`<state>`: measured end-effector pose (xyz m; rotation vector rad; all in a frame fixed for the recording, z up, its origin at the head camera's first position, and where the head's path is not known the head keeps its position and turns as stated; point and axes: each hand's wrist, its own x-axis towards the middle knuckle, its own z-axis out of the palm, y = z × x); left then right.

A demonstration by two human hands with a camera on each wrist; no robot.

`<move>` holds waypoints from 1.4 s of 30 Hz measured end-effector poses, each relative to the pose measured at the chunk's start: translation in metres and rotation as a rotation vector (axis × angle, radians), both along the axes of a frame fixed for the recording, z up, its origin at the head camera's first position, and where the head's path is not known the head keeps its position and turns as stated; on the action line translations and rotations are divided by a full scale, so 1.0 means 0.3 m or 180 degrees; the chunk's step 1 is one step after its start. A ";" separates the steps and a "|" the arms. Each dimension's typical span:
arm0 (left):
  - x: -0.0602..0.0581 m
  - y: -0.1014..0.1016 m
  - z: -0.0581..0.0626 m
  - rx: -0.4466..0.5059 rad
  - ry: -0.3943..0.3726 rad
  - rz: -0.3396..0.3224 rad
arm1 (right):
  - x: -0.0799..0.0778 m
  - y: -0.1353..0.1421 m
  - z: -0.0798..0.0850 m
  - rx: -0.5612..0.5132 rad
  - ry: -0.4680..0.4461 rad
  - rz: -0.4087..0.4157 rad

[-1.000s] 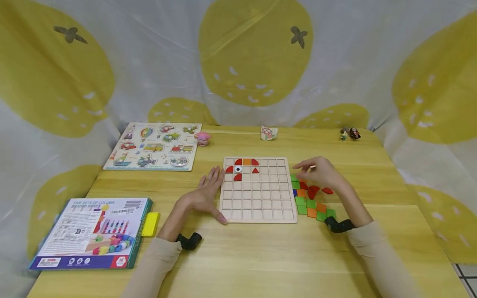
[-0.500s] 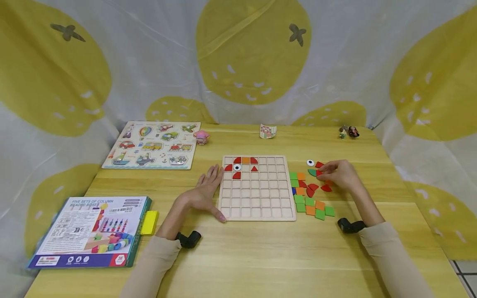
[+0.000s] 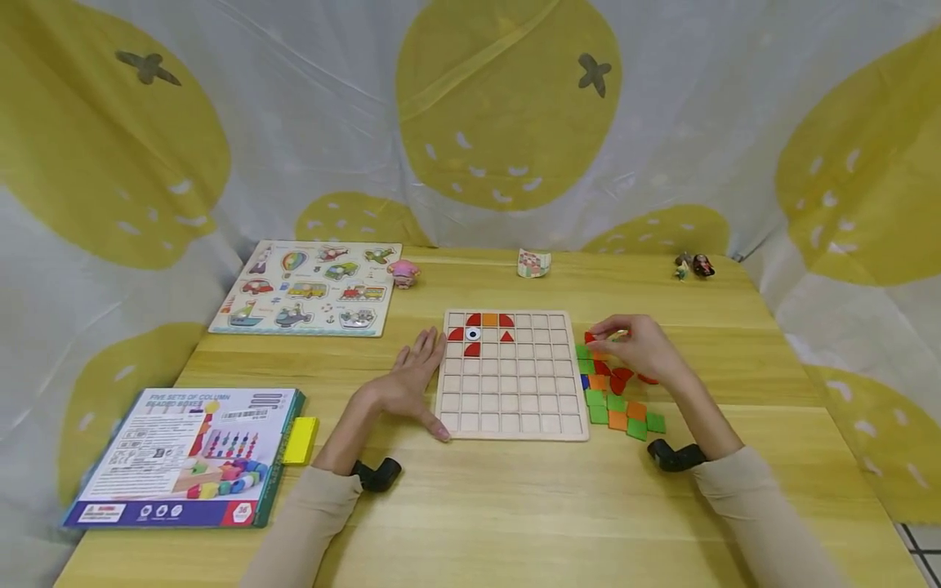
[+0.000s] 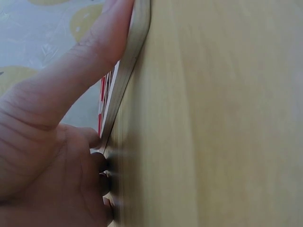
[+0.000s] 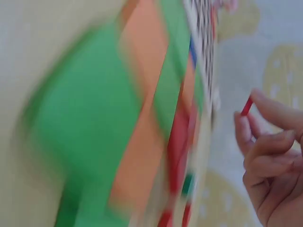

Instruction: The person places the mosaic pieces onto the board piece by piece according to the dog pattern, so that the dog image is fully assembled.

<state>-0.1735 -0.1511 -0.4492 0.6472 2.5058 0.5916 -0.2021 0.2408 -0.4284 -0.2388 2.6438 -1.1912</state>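
Grasping on the right side: I have the right hand (image 3: 634, 343) pinching a small red piece (image 5: 247, 106) between thumb and fingertip, seen edge-on from the right wrist, exact shape unclear. Held up off the table, just right of the grid board (image 3: 524, 384), near its far half.

Left hand (image 3: 408, 384) grips nothing. I read fingers spread beside the board's left edge, thumb near the close left corner; left wrist cam shows the thumb against the board's side.

Board lies flat, mid-table (image 3: 515, 506). Seated at its far left: orange square (image 3: 489, 319) between two red quarter-rounds in the top row; below, an eye tile (image 3: 473, 334) with red left of it and under it, plus a red triangle (image 3: 506, 336) further right.

Loose green, orange, red and blue pieces sit right of the board, under and near the right hand; nearest green tile (image 3: 657, 423) blurs on my wrist feed.

Elsewhere: vehicle puzzle (image 3: 305, 287) far left, pink figure (image 3: 403, 274) at its right edge, box (image 3: 140, 474) near left with a yellow block (image 3: 300, 441) beside it.
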 end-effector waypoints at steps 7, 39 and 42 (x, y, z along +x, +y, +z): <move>0.003 0.011 -0.010 0.0000 0.0012 -0.0030 | -0.004 -0.239 -0.013 -0.0121 0.0002 0.0390; 0.002 -0.001 -0.006 -0.0106 0.0120 -0.0007 | -0.031 -0.565 -0.040 0.0633 0.0323 0.1293; 0.005 -0.001 -0.005 -0.0109 0.0122 -0.0013 | -0.052 -0.559 -0.041 0.0494 0.0294 0.1574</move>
